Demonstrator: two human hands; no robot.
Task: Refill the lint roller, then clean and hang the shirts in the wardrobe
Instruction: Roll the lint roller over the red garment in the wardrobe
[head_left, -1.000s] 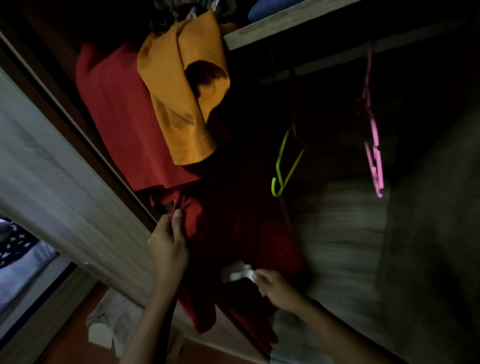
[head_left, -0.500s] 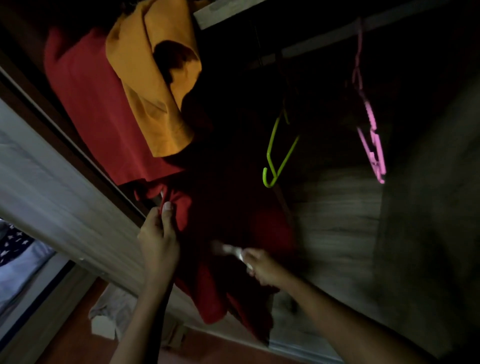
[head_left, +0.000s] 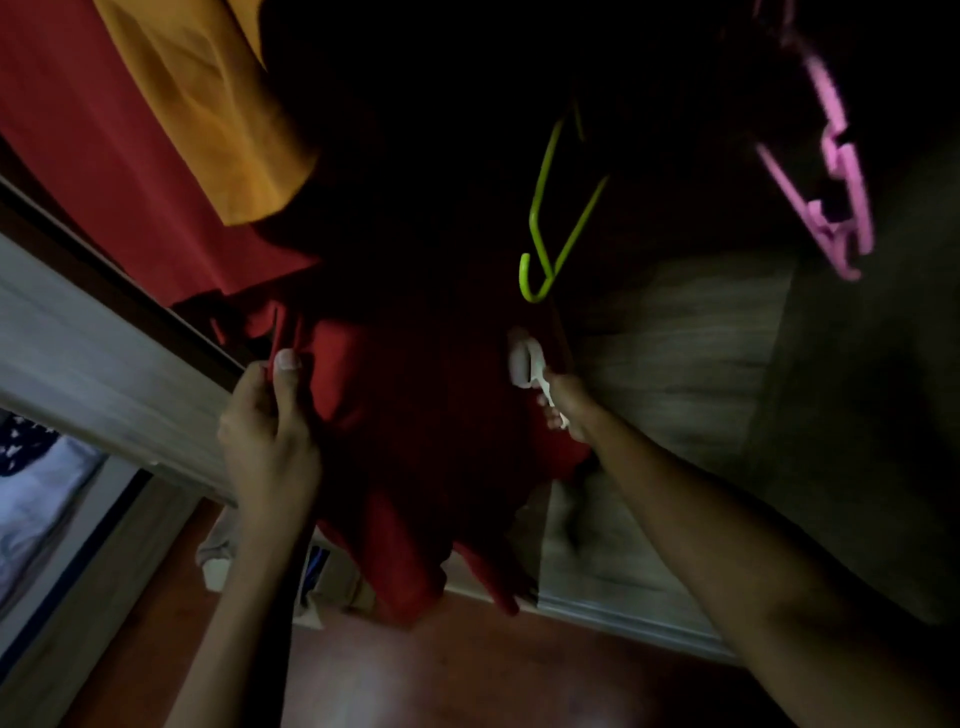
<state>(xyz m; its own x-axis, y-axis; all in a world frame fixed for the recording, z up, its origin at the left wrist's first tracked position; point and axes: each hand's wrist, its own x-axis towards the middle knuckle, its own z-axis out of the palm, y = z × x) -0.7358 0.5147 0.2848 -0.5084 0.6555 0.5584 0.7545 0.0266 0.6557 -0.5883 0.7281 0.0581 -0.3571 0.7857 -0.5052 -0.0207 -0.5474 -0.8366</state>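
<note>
A dark red shirt hangs inside the dim wardrobe. My left hand pinches its left edge and holds the cloth taut. My right hand grips the handle of a white lint roller, whose head lies against the right side of the red shirt. Above at the left hang another red shirt and an orange shirt. The top of the held shirt is lost in shadow.
An empty green hanger hangs just above the roller, and a pink hanger at the upper right. The wardrobe door frame runs diagonally at the left. Pale cloth lies on the reddish floor below. Bedding shows far left.
My right hand has carried the lint roller up and to the right across the red shirt. My left hand keeps its pinch on the edge. The view has moved closer and lower.
</note>
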